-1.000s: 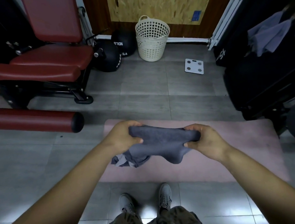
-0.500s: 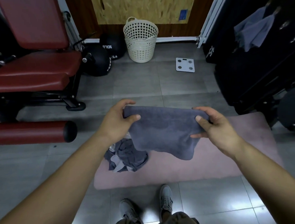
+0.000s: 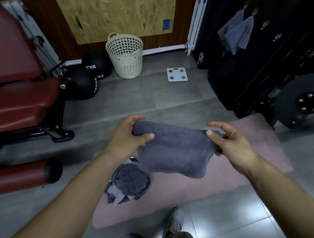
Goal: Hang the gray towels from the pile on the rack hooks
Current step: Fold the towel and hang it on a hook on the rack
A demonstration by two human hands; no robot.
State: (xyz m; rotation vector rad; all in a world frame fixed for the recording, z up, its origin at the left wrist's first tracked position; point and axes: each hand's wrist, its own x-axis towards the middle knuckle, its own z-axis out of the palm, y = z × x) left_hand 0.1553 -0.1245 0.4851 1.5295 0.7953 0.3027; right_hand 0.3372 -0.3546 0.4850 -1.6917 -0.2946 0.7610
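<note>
A gym corner with a gray tiled floor [image 3: 126, 98] and a pink mat [image 3: 218, 181] spread across it lies below the person. The left hand [image 3: 125, 138] pinches one top corner of a gray towel [image 3: 173, 150] between thumb and fingers, while the right hand [image 3: 229, 144] clamps the opposite corner, so the cloth hangs spread between them above the mat. Below the left hand, the pile [image 3: 128, 185] of remaining gray towels sits crumpled on the mat's near-left part, and farther out, another gray towel [image 3: 237, 32] hangs on the dark rack [image 3: 275, 47] at the right, with a cream laundry basket [image 3: 125, 57] against the far wall.
</note>
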